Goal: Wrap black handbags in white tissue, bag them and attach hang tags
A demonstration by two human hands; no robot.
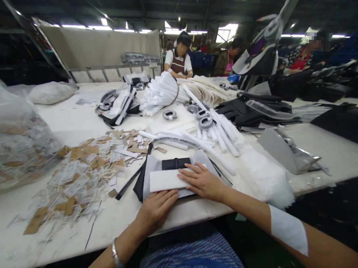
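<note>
A black bag (139, 185) lies flat at the table's front edge, with a grey sheet (150, 164) over it. On top rests a white foam strip (163, 180). My right hand (204, 182) presses its spread fingers on the strip's right end. My left hand (159, 207) lies with fingers stretched along the strip's lower edge, at the bag's near side. A black strap piece (175, 163) shows just above the strip. The bag's handle (178, 140), wrapped in clear film, arches behind it.
Many cardboard-and-paper tags (82, 172) with strings spread to the left, beside a clear plastic bag (17, 144) of more tags. Behind are white foam tubes (161, 93), coiled grey straps (205, 122) and black bags (247, 110). Clear plastic bags (266, 175) lie right. A co-worker (179, 61) sits across the table.
</note>
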